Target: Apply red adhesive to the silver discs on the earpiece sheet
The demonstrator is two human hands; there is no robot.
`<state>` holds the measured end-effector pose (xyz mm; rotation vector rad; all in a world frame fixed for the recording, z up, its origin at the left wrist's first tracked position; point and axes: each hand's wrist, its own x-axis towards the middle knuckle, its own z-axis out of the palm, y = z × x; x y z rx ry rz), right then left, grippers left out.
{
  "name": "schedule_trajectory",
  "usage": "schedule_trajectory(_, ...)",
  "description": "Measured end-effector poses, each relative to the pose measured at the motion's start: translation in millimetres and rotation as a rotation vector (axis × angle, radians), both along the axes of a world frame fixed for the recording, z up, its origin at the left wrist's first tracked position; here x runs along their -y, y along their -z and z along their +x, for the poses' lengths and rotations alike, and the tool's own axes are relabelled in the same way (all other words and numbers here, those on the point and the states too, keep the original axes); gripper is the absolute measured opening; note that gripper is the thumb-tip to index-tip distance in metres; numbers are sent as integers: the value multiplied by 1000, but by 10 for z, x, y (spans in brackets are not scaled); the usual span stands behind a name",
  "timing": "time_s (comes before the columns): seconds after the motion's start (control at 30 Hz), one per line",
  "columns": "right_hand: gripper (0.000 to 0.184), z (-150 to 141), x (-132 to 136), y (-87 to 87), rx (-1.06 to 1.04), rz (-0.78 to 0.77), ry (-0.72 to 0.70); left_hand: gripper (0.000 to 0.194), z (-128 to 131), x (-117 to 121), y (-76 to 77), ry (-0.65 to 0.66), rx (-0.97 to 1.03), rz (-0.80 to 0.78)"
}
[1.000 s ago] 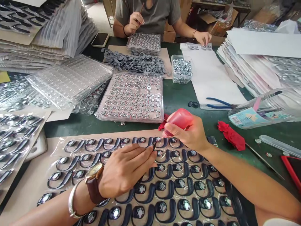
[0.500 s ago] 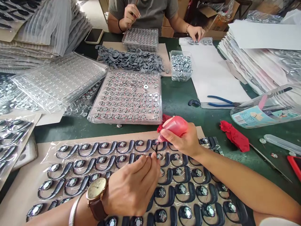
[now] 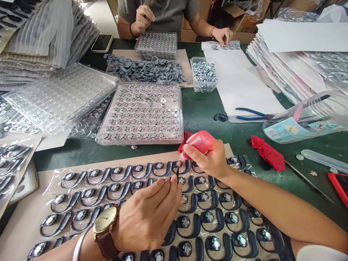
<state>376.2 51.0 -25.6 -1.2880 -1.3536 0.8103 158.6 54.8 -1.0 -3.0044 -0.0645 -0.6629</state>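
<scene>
My right hand (image 3: 216, 163) is wrapped round a red squeeze bottle (image 3: 203, 140), its nozzle tilted down at a round metal disc (image 3: 177, 164) in the back row. My left hand (image 3: 150, 214) pinches a thin dark pointed tool (image 3: 178, 172); the tip is at the same disc, close to the nozzle. Whether the tip touches it I cannot tell. Rows of black hook-shaped pieces (image 3: 209, 216), each with a round silver-faced part, lie on clear film over a brown board (image 3: 45, 181). My left forearm and hand cover some of them.
Behind the board stands a clear tray of round metal parts (image 3: 141, 112). A box of silver parts (image 3: 204, 74), blue-handled pliers (image 3: 251, 114), a clear jar (image 3: 304, 119) and red cloth on a metal tool (image 3: 268, 153) lie beyond. Across the table, a co-worker's hand (image 3: 222, 35) touches small pieces.
The view has shifted slightly, so most things sit a little further left. Both hands keep their holds, with the nozzle and tool tip still at the same back-row piece.
</scene>
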Motion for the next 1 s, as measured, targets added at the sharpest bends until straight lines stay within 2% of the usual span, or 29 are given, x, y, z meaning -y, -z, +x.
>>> schedule_trajectory(0.1, 30, 4, 6, -1, -12, 2, 39, 33, -6, -3, 7, -2, 0, -1)
schedule_trajectory(0.23, 27, -1, 0, 0, -34, -25, 53, 34, -13, -10, 1, 0, -14, -10)
schedule_trajectory(0.5, 28, -9, -17, -26, 46, -20, -6, 33, 6, -34, -32, -24, -4, -45)
schedule_trajectory(0.67, 29, 18, -18, -54, 85, -24, 64, 26, -18, -69, -32, -83, 48, -156)
schedule_trajectory(0.87, 31, 27, 8, -66, 33, -22, 59, 25, -43, -128, -29, -103, 62, -303)
schedule_trajectory(1.0, 29, 18, 17, -53, 29, -46, 51, 28, -69, -139, 3, -114, 48, -334)
